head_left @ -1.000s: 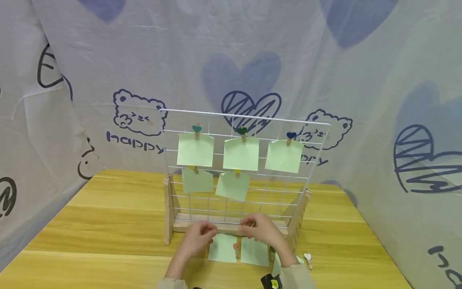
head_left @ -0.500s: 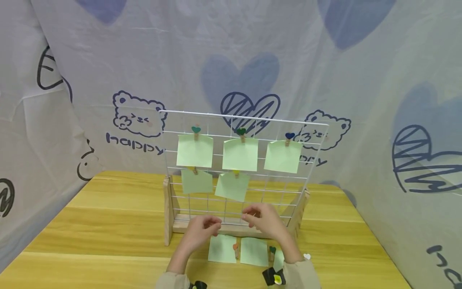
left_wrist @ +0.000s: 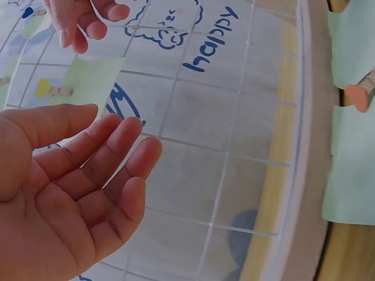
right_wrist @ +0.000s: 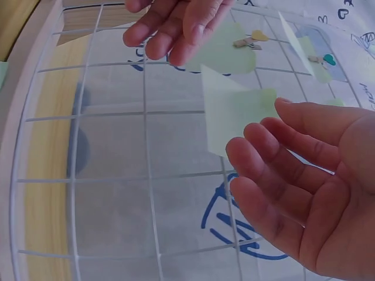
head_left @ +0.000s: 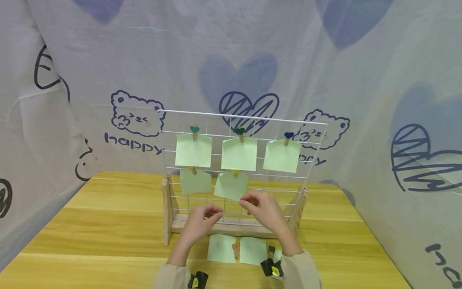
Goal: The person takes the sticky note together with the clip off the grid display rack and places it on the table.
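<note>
Broadly, the scene is backed by a white cloth (head_left: 173,60) printed with hearts and bears, in front of which a wood-grain table (head_left: 90,224) is set, bearing a white wire grid (head_left: 216,114) propped in a wooden stand (head_left: 167,212). In front of the grid, the left hand (head_left: 198,220) and right hand (head_left: 265,210) are held apart, both slack-fingered and gripping nothing, the right near the corner of a lower-row green note (head_left: 230,186), though contact cannot be told. Five green notes are hung by heart-topped clothespins (head_left: 240,131), three above two, while loose green notes (head_left: 221,249) are laid on the table beside an orange-heart clothespin (head_left: 235,252).
</note>
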`<state>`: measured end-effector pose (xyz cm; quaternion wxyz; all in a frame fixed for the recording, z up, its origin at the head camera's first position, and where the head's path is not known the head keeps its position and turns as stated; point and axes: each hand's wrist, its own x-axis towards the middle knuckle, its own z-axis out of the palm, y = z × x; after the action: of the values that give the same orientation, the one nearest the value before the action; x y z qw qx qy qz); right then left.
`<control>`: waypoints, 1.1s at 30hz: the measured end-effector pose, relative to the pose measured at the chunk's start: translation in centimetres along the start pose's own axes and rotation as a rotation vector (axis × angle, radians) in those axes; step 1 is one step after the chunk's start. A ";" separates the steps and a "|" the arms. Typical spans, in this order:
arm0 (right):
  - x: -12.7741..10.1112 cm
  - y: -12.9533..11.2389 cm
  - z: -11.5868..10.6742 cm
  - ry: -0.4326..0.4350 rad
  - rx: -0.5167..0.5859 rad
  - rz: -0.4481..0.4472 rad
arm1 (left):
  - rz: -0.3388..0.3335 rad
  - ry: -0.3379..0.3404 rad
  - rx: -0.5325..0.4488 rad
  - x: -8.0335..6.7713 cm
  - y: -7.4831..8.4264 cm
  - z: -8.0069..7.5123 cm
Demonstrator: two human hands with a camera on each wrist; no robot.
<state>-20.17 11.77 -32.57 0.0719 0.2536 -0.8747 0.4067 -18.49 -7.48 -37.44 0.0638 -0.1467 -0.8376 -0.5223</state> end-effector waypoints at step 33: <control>2.5 -4.3 -2.1 0.302 0.043 -0.183 | 0.052 0.126 0.030 1.4 4.1 -2.2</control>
<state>-20.30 10.03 -27.44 0.2335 0.2697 -0.8183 0.4506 -18.68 -7.56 -32.57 0.1322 -0.1345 -0.8357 -0.5159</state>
